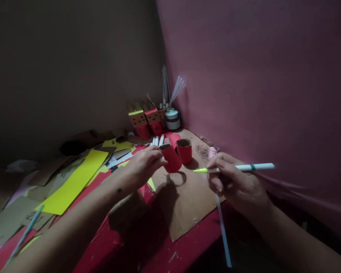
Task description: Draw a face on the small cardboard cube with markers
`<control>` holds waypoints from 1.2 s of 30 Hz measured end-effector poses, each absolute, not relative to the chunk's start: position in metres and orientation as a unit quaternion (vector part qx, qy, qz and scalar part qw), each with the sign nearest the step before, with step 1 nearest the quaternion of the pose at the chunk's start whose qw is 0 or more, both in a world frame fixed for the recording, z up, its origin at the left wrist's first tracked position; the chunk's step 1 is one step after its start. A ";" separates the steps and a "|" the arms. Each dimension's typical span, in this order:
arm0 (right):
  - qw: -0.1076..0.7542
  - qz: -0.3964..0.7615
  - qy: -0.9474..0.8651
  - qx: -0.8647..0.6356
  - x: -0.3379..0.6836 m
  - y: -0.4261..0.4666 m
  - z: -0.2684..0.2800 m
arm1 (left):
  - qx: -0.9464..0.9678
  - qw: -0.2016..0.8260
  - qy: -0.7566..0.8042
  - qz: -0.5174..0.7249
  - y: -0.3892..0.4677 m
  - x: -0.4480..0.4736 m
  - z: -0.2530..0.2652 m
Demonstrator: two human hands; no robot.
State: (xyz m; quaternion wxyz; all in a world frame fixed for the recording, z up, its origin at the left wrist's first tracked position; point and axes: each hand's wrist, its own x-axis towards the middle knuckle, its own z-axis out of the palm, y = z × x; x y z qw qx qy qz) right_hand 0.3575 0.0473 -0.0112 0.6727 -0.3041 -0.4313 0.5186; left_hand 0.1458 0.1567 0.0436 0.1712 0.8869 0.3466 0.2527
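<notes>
Above the cardboard (189,212), with the left hand (147,161), pinching a tilted red tube (173,161) near its open end; farther right, with the right hand (233,180), pinching a marker (247,167) crosswise, pointed left toward the red tube but apart from it.

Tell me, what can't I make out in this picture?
All in the head view:
- Pink tube: its lower part is hidden by the right hand, which holds a marker; its markings are too small to read.
- White pens: their near ends are hidden behind the left hand.
- Red tube in the left hand: its inside is too dark.
- Right forearm: cut off by the picture's edge.
</notes>
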 end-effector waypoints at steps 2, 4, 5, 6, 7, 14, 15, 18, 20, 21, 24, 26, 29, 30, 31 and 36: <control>0.676 0.506 -0.443 -0.300 0.357 0.049 -0.006 | 0.874 0.217 0.369 0.232 0.151 0.133 0.057; 0.676 0.491 -0.464 -0.293 0.353 0.049 0.000 | 0.834 0.297 0.404 0.232 0.141 0.119 0.068; 0.673 0.480 -0.480 -0.293 0.350 0.049 0.003 | 0.819 0.320 0.412 0.238 0.135 0.113 0.070; 0.669 0.467 -0.497 -0.297 0.346 0.049 0.005 | 0.810 0.329 0.417 0.247 0.128 0.108 0.071; 0.665 0.450 -0.515 -0.301 0.341 0.048 0.006 | 0.810 0.321 0.419 0.257 0.121 0.104 0.070; 0.647 0.361 -0.582 -0.335 0.300 0.046 0.011 | 0.827 0.228 0.403 0.318 0.092 0.092 0.052; 0.644 0.367 -0.576 -0.344 0.296 0.046 0.011 | 0.827 0.225 0.404 0.319 0.091 0.091 0.051; 0.632 0.388 -0.567 -0.359 0.289 0.046 0.010 | 0.821 0.226 0.412 0.323 0.092 0.089 0.048; 0.629 0.386 -0.567 -0.366 0.289 0.046 0.010 | 0.815 0.234 0.417 0.327 0.092 0.088 0.047; 0.628 0.384 -0.568 -0.369 0.288 0.046 0.011 | 0.812 0.238 0.421 0.328 0.092 0.088 0.047; 0.624 0.382 -0.571 -0.372 0.288 0.046 0.011 | 0.809 0.243 0.425 0.325 0.091 0.087 0.049; 0.622 0.384 -0.573 -0.371 0.287 0.046 0.011 | 0.813 0.244 0.423 0.318 0.090 0.087 0.050; 0.613 0.395 -0.572 -0.376 0.285 0.045 0.010 | 0.813 0.242 0.421 0.321 0.089 0.086 0.050; 0.609 0.400 -0.572 -0.377 0.284 0.044 0.010 | 0.810 0.244 0.422 0.325 0.089 0.085 0.050; 0.607 0.401 -0.571 -0.380 0.284 0.044 0.009 | 0.807 0.246 0.423 0.330 0.089 0.085 0.049; 0.635 0.365 -0.574 -0.367 0.288 0.048 0.004 | 0.814 0.262 0.395 0.334 0.090 0.082 0.046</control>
